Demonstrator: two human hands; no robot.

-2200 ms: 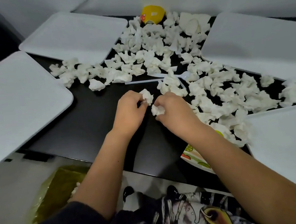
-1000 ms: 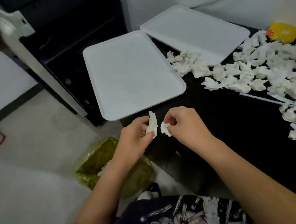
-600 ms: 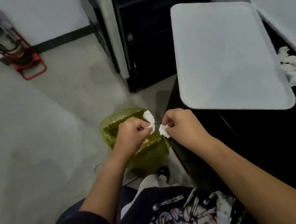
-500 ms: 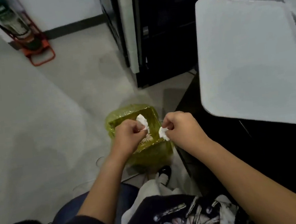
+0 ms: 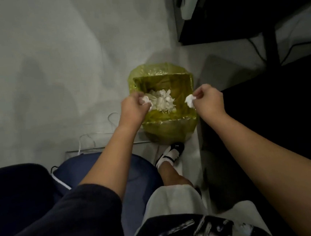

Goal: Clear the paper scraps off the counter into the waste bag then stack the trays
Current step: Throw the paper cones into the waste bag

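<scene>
A yellow-green waste bag (image 5: 171,129) lines a square bin on the grey floor, with a heap of white paper scraps (image 5: 162,100) at its bottom. My left hand (image 5: 133,108) hangs over the bin's left rim and pinches a crumpled white scrap (image 5: 146,99). My right hand (image 5: 208,101) hovers at the bin's right rim and pinches another white scrap (image 5: 190,100). The counter top and the trays are out of view.
The black counter side (image 5: 265,126) stands to the right of the bin. A dark cabinet (image 5: 235,9) and cables (image 5: 286,48) lie at upper right. A blue seat (image 5: 103,172), my shoe (image 5: 170,154) and a white strap (image 5: 88,141) are below the bin.
The view has swung from the counter down to the bin. Both hands carried their scraps over the bag and have moved apart to its left and right rims.
</scene>
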